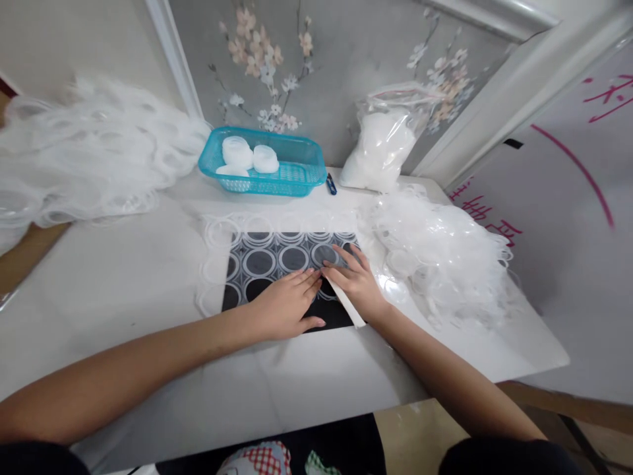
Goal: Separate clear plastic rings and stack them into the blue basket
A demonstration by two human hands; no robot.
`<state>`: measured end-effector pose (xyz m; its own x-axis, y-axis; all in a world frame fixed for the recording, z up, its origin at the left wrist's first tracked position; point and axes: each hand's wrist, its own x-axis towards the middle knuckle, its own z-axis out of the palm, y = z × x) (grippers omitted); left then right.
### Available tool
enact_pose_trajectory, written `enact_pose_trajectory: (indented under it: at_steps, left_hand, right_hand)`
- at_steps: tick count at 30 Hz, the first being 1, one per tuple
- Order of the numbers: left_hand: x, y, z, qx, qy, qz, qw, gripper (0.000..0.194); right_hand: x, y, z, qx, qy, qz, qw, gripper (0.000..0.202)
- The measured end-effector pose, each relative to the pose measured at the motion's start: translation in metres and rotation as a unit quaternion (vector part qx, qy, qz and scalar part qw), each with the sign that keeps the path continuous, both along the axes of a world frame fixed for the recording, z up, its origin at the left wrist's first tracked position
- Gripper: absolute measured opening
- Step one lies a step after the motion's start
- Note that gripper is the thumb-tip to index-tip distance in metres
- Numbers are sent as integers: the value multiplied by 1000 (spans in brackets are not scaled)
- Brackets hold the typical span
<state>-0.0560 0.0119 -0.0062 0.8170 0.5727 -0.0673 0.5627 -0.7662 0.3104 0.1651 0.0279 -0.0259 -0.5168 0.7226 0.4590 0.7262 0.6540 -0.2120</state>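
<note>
Fabric with red and white checks (270, 456) is closest to you, low down, below the edge of the white table (148, 264). Further in, a black mat (329, 321) lies flat, maybe so pale rings show up well. Your left hand (287, 303) rests palm down over it, fingers straight and close together, thumb out, gripping nothing that I can see. It looks like it helps stop things sliding. Your right hand (357, 287) is spread out, and a white strip (349, 303) runs from under it to the mat's near edge. I can't tell if that hand pinches the strip or just presses down. Both sets of fingertips come close together, which may hold that one spot steady. The see-through ring sheet (276, 262) lies on the mat, and its left side goes past it onto the table.

On your right, a big heap of ring film (440, 244) sits near the mat, perhaps to leave your hands room. Behind the mat, a teal basket (310, 178) keeps white round stacks (237, 153) together. What looks like a blue cutter (331, 185) lies just beside it. A zip bag (378, 145), full of something white, stands near the gray flower wall (336, 39).
</note>
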Motion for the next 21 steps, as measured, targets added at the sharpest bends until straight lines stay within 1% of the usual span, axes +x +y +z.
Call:
enact_pose_trajectory:
  at_steps: [2,3,4,5,6,7,9,10,11,12,14,16,18,21]
  left_hand:
    - [0,1,5,-11,21,-9,1000,79]
    - [-2,2,8,-21,30,-17,999,79]
    - [-3,2,11,-34,33,-25,999,80]
    - [-6,2,14,-45,32,-31,998,81]
    - [-10,1,16,-52,27,-33,998,82]
    - [-14,-1,18,-51,22,-29,998,83]
    - [-24,-6,18,-31,18,0,999,84]
    - [-29,-9,17,-17,19,20,999,84]
    - [-34,-13,15,-3,22,37,999,84]
    - [-38,-17,12,10,24,50,998,83]
    - [-44,-23,5,36,19,56,998,82]
    - [-48,-28,-2,59,9,53,997,81]
    - [-50,-31,-8,74,1,54,996,82]
    - [-51,-32,-14,77,-17,53,996,82]
  right_hand:
    - [13,22,11,59,20,-83,995,22]
    - [19,34,19,93,73,-162,980,23]
    - [22,46,26,116,149,-250,950,26]
    - [23,55,33,124,206,-298,924,28]
    - [19,59,38,111,228,-298,920,27]
    - [11,58,40,82,227,-267,933,25]
    - [-13,44,36,-6,201,-166,965,22]
    - [-28,34,30,-58,199,-118,971,21]
    - [-41,22,24,-105,211,-83,968,21]
    - [-52,12,18,-149,233,-60,959,20]
    - [-66,-1,9,-215,282,-39,934,18]
    - [-70,-6,4,-247,304,-35,920,18]
    - [-67,-3,3,-243,291,-32,925,19]
    - [-63,3,3,-219,267,-37,938,20]
